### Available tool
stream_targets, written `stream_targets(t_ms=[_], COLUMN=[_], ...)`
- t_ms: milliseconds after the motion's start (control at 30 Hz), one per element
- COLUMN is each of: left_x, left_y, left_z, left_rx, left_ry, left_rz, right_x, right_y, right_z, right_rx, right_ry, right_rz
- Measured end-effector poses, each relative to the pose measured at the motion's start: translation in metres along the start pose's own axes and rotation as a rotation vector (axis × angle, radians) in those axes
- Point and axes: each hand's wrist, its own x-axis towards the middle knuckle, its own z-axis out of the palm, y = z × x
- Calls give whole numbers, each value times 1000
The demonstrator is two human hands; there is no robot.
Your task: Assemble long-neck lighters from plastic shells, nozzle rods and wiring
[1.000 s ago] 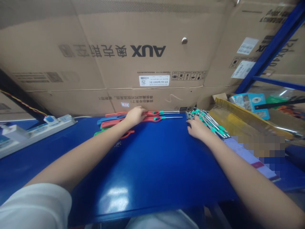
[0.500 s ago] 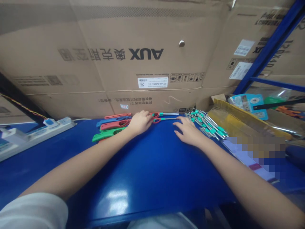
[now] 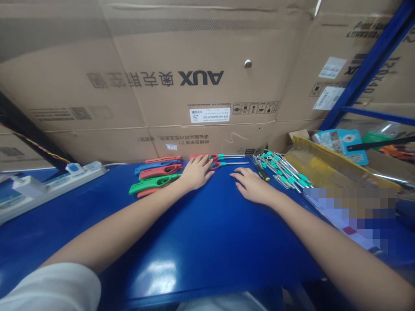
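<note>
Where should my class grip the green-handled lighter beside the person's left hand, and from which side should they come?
Grip the thick green handle at mid-length, coming from above with the left hand. It lies flat on the blue table, with a red handle just behind and an orange handle just in front, so the top is the open side.

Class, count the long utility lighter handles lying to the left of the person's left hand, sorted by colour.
Red lighter handles: 3
Blue lighter handle: 1
Green lighter handle: 1
Total: 5
</note>
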Motion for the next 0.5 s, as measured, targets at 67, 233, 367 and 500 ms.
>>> stream_targets(t_ms=[67, 233, 367, 500], left_x=[0, -1, -4, -5], left_y=[1, 3, 4, -13], left_z=[0, 1, -6, -39], left_rx=[-8, -28, -36, -27], left_ry=[-9, -16, 8, 30], left_rz=[1, 6, 15, -48], right_x=[0, 0, -1, -1], right_y=[0, -1, -1, -1], right_z=[1, 1, 1, -3], right_rx=[6, 14, -1, -34], right_ry=[3, 2, 0, 33], right_rz=[-6, -9, -15, -33])
